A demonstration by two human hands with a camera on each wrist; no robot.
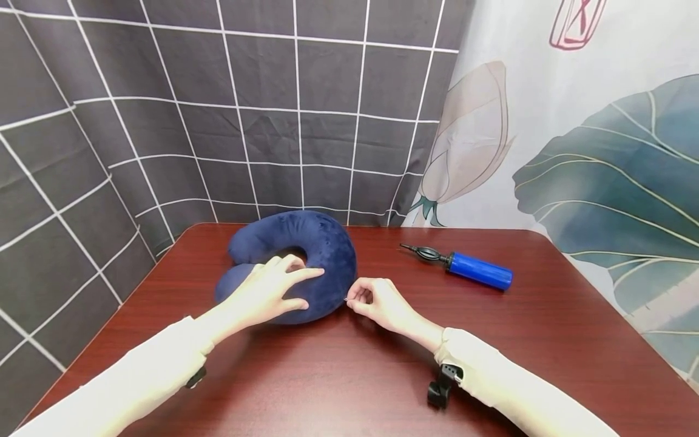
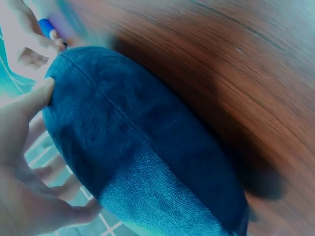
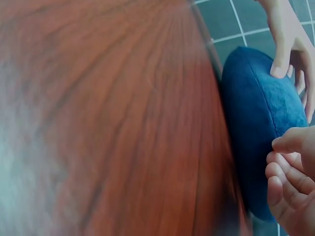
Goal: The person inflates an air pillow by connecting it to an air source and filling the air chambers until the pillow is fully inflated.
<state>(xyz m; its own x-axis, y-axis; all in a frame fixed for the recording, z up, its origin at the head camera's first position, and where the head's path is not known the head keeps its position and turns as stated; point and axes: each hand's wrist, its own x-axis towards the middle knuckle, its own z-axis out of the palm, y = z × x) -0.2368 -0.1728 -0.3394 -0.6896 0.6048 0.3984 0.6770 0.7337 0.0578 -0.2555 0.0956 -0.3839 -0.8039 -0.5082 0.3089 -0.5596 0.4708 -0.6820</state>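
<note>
A navy plush U-shaped neck pillow [image 1: 335, 258] lies on the table with its opening to the left. My left hand [image 1: 270, 288] rests on its near arm, thumb and index finger stretched out over the fabric, the other fingers bending over toward the inner hollow. At the pillow's right outer curve, my right hand [image 1: 382, 301] pinches a tiny shiny zipper pull [image 1: 346, 299] between thumb and index finger. In the right wrist view the pinching fingertips [image 3: 279, 143] are right at the pillow's seam, and hide most of the pull.
A blue hand air pump [image 1: 480, 271] with a black nozzle lies to the right of the pillow on the dark red wooden table [image 1: 349, 376]. Behind the table hang a grey checked cloth [image 1: 267, 133] and a white curtain [image 1: 524, 121] printed with flowers and leaves.
</note>
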